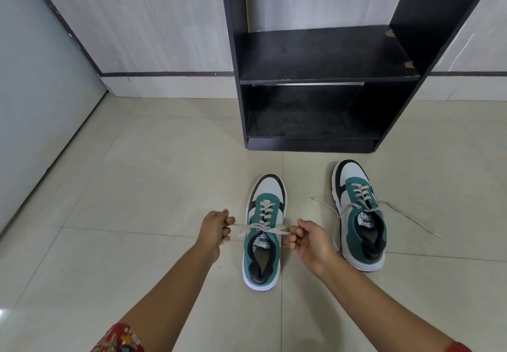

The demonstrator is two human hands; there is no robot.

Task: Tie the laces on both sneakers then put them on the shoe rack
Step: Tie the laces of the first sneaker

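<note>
Two teal, white and black sneakers stand on the tiled floor, toes pointing at the rack. The left sneaker (264, 231) lies between my hands. My left hand (216, 228) pinches one end of its grey lace (262, 228), and my right hand (307, 239) pinches the other end; the lace is pulled taut and crossed over the tongue. The right sneaker (359, 214) sits apart to the right, its lace ends (411, 218) lying loose on the floor on both sides. The black shoe rack (323, 77) stands just beyond the sneakers, with nothing on its shelves.
A pale wood-pattern wall runs behind the rack. A glass or glossy panel (35, 104) closes off the left side. Beige floor tiles spread around the sneakers. Red patterned sleeves show at the bottom edge.
</note>
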